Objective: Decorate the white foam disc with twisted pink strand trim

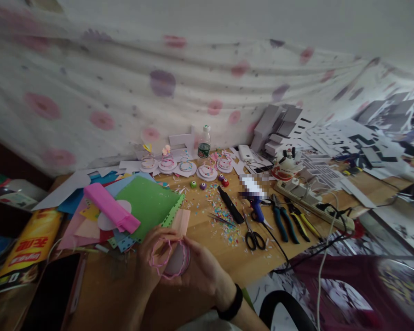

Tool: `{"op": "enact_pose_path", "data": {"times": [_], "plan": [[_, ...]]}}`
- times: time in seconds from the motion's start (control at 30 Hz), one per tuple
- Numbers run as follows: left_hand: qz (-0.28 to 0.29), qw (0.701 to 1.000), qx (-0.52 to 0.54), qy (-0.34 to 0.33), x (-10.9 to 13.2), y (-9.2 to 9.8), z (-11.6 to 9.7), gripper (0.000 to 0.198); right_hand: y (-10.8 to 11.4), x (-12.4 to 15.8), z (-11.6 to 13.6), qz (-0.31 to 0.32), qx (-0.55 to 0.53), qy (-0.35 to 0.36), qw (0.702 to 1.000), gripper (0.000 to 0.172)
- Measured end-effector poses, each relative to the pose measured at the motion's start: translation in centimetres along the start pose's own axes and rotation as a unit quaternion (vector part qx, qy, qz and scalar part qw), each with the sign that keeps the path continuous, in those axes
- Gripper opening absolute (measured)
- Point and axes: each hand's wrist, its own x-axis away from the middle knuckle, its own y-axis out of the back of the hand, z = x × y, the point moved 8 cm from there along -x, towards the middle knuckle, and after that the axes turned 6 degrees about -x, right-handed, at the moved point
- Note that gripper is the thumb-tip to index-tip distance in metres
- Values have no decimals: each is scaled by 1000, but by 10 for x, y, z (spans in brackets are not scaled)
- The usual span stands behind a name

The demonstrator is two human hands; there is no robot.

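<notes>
Both of my hands meet near the front edge of a wooden table (207,239). Between them is a small round craft piece (174,259), a pale disc with thin pink wavy strips arching over it. My left hand (150,259) curls its fingers round the piece's left side and pinches a pink strip. My right hand (202,269), with a black band at the wrist, cups the piece from the right. Just beyond my hands lie a green foam sheet (148,204) and a roll of pink crepe paper (112,208).
Finished little craft pieces (186,165) line the back by a bottle (204,143). Scissors (253,234), pliers (284,220), a blue glue gun (257,207), a black knife (230,204), a power strip (310,200) and paper scraps lie to the right. A dark phone (53,289) is at left.
</notes>
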Motion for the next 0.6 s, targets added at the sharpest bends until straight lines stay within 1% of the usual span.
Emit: {"op": "enact_pose_path", "data": {"times": [0.17, 0.23, 0.3, 0.4, 0.47, 0.6], "plan": [[-21, 1000, -14, -4, 5, 1, 6, 17, 4, -2, -1, -17, 10, 1, 1000, 70], [-28, 999, -21, 5, 6, 1, 7, 14, 3, -2, -1, -21, 13, -1, 1000, 69], [-30, 999, -24, 19, 6, 1, 9, 11, 3, -2, -1, -27, 15, -5, 1000, 65], [-19, 999, -18, 34, 5, -2, 8, 7, 3, -1, -1, -25, 14, -2, 1000, 59], [-13, 999, -15, 33, 5, -3, 6, 5, 4, -2, 0, -22, 16, 0, 1000, 58], [10, 1000, -13, 18, 7, -9, 6, 10, 7, -3, -1, -21, 17, -5, 1000, 58]]}}
